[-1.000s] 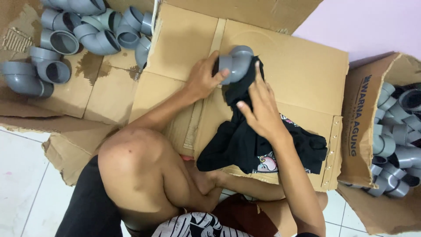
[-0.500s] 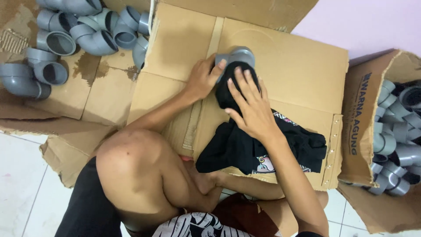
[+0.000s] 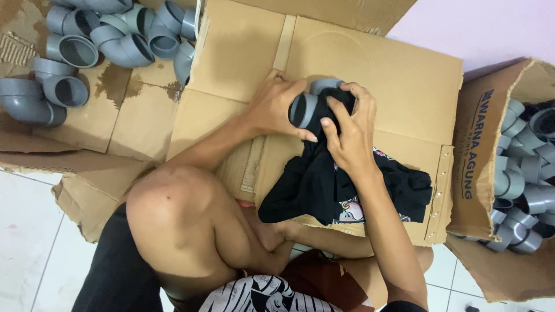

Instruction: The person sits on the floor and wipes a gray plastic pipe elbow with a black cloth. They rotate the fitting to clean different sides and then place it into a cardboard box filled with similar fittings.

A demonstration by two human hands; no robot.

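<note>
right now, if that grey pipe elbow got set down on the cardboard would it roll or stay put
The grey pipe elbow looks rigid and probably light, since the left hand alone grips it. Its round body could rock, but loose elbows nearby rest steadily. The black cloth hangs limp, so it is floppy.

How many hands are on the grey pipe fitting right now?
2. The left hand grips the fitting from its left side; the right hand presses a black cloth against its right side. Part of the fitting is hidden under both.
</note>
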